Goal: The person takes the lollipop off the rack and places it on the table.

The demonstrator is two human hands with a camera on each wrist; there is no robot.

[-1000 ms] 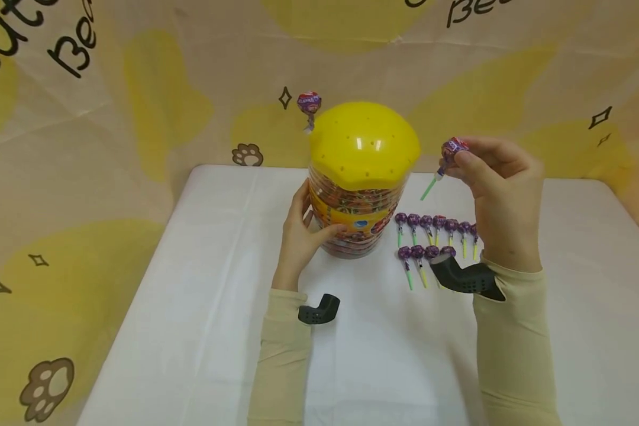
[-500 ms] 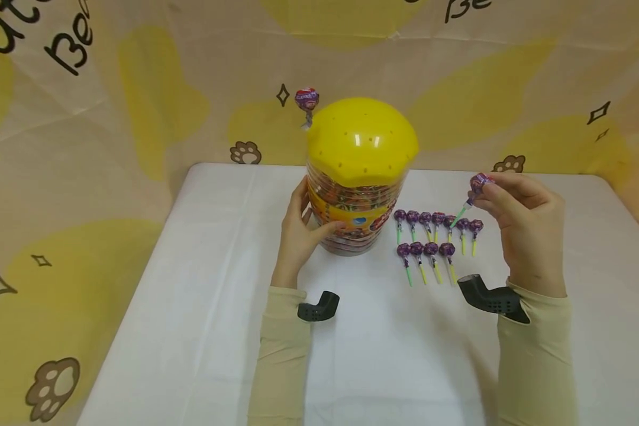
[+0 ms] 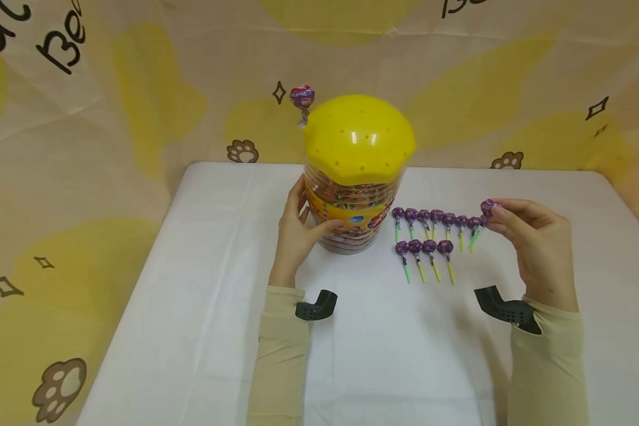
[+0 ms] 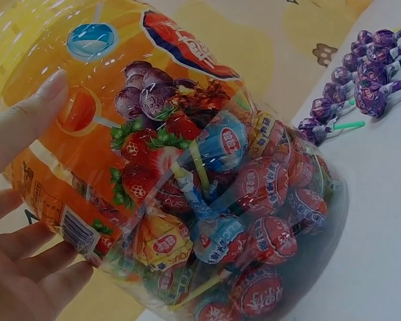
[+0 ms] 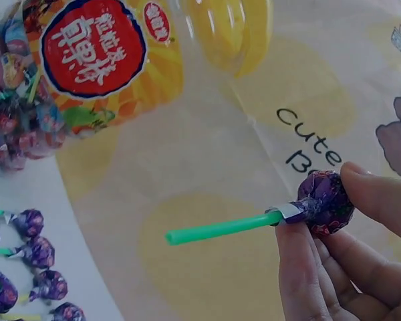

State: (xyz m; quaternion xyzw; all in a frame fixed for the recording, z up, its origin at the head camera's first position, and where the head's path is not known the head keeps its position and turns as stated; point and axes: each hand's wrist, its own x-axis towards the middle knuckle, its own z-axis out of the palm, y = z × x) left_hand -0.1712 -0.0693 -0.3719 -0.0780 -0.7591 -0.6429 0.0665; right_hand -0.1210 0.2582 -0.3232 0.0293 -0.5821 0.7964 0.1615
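My right hand (image 3: 543, 248) pinches a purple-wrapped lollipop (image 5: 327, 202) by its candy head, its green stick (image 5: 220, 229) pointing left in the right wrist view. In the head view this lollipop is at the right end of the back row of lollipops (image 3: 436, 216), its stick overlapping the last one there. My left hand (image 3: 298, 236) holds the side of a clear plastic jar (image 3: 351, 204), thumb in front, other fingers around its left side. Many wrapped lollipops (image 4: 254, 221) show through the jar wall. A domed yellow lid (image 3: 359, 139) tops it, with one lollipop (image 3: 302, 96) standing at its left edge.
A shorter front row of purple lollipops (image 3: 429, 248) lies on the white table (image 3: 218, 331), sticks toward me. Behind the table's back edge hangs a yellow patterned cloth (image 3: 202, 71). Each wrist carries a black camera mount (image 3: 506, 307).
My right hand has moved right and down with the lollipop, from beside the lid to the right end of the back row. The left hand stays on the jar.
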